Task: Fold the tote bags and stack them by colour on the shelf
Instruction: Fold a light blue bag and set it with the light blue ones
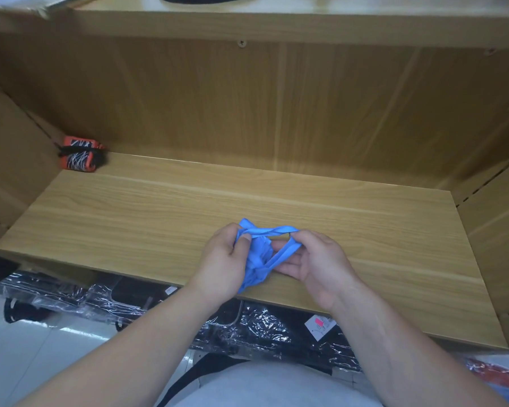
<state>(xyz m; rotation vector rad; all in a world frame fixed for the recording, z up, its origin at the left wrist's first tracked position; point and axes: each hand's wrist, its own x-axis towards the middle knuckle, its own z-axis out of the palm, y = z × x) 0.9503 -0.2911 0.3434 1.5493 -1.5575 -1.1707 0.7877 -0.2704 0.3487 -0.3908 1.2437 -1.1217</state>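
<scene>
Both hands, left hand (227, 257) and right hand (315, 259), grip bunched blue tote bag (257, 259)

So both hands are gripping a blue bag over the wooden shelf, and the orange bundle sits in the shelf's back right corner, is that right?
Not quite: the head view shows the orange bundle in the back left corner of the wooden shelf, not the right. The rest holds: the left hand and right hand both grip the blue bag over it.
</scene>
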